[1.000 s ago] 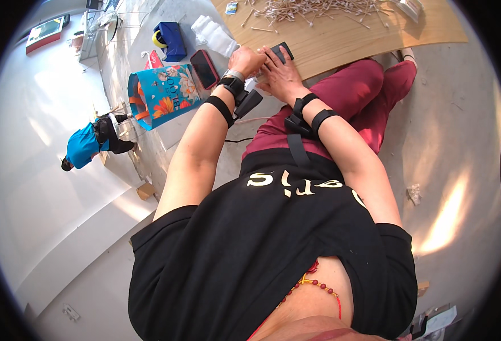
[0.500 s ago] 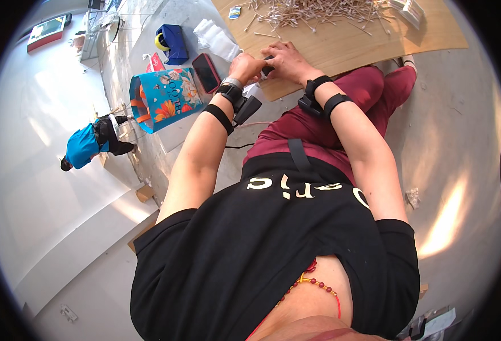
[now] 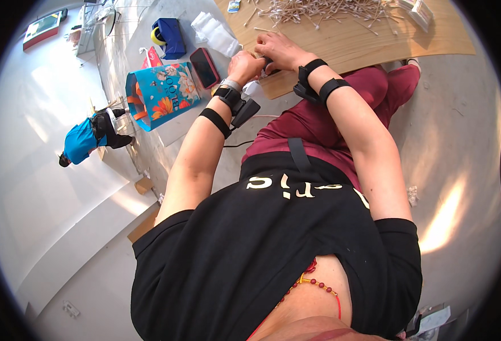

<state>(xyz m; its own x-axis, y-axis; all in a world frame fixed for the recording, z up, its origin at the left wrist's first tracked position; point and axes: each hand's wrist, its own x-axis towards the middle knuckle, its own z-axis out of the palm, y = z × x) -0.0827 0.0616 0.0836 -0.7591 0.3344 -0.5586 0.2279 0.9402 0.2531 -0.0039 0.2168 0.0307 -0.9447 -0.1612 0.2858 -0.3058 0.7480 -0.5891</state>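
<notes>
Head view: both hands, left hand and right hand, grip clamped on a small dark object, perhaps; floral bag leftward

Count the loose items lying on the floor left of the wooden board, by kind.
Flowered gift bag: 1
Phone in red case: 1
Blue pouch: 1
White plastic packet: 1
Total: 4

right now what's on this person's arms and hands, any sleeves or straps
Both forearms are bare below short black T-shirt sleeves. The left hand has a black band at the wrist with a small black boxy device clipped on, plus a second black band further up the forearm. The right hand has two black bands on the wrist and forearm, joined by a black clip. No gloves.
</notes>
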